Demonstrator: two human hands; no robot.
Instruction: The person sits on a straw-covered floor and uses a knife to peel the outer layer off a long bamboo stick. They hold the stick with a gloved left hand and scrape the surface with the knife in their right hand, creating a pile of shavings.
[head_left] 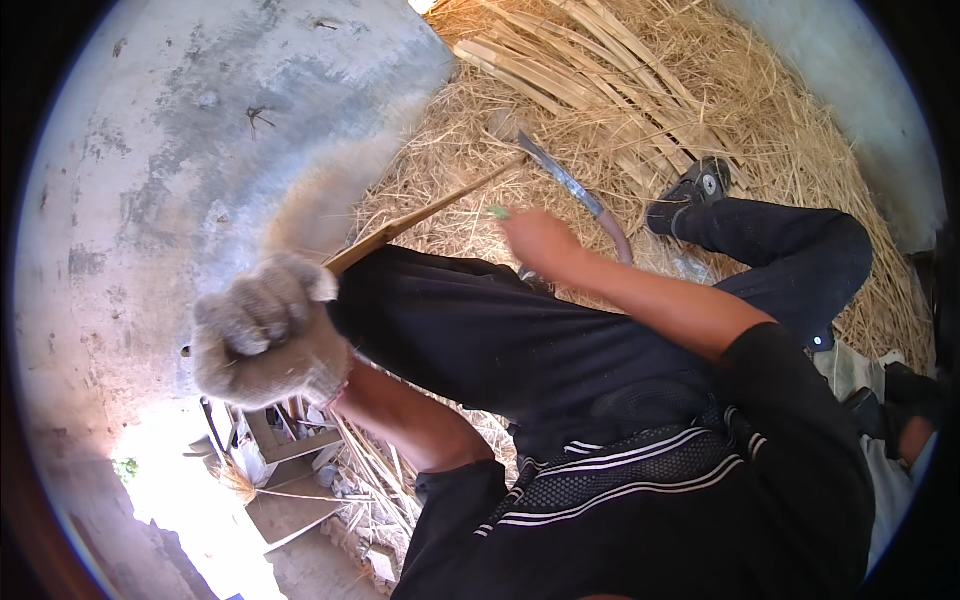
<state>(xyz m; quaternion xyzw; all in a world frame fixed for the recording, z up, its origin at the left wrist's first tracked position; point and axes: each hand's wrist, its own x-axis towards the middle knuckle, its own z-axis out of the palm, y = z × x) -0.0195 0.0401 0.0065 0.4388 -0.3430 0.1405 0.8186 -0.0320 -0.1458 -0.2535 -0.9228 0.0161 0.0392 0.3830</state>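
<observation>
My left hand (272,335), in a grey knitted glove, is closed in a fist around one end of a long split bamboo strip (425,213). From the glove the strip slants up and away past my left knee, narrowing toward its far end over the straw. My bare right hand (540,243) is closed beside the strip, apart from it. A small green bit (498,212) shows at its fingers; the rest of what it holds is hidden. Just beyond lies a curved blade tool (573,182) with a brown handle, resting on the straw.
Loose straw (780,130) covers the ground, with a bundle of split strips (590,75) at the back. A stained plaster wall (200,130) stands close on my left. My bent legs lie across the middle, a dark shoe (700,190) at right. Wood scraps (300,445) lie lower left.
</observation>
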